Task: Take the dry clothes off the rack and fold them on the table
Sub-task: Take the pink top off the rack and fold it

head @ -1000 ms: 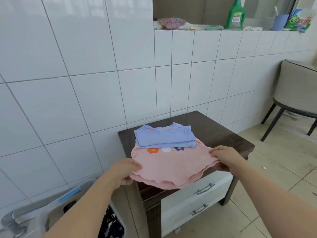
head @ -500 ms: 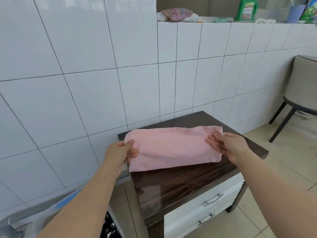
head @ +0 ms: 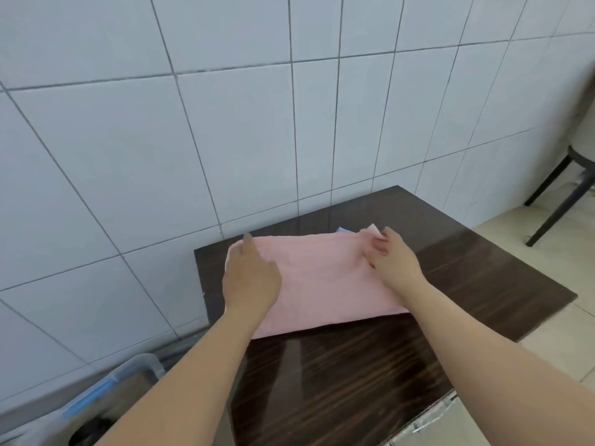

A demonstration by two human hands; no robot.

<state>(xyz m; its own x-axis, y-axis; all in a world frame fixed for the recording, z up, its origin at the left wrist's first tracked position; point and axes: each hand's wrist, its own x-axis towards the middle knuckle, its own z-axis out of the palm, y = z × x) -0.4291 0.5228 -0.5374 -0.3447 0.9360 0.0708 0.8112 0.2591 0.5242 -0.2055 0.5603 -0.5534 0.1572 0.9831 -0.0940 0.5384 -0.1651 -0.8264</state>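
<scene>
A pink garment point(head: 322, 284) lies folded in half on the dark wooden table point(head: 450, 284), close to the tiled wall. My left hand point(head: 251, 278) holds its left edge, thumb pointing toward the wall. At the far right corner of the fold, my right hand point(head: 392, 262) pinches the cloth with bent fingers. A sliver of the light blue garment point(head: 343, 230) peeks out from inside the fold at the far edge; the rest of it is hidden.
A clear plastic bin with a blue latch point(head: 96, 397) stands on the floor left of the table. Black chair legs point(head: 560, 194) are at the right, on the tiled floor. The white tiled wall point(head: 225, 123) runs right behind the table.
The near half of the pink garment was lifted and folded over the blue one toward the wall. Both hands have now brought the fold down flat, and my view has tilted down and closer.
</scene>
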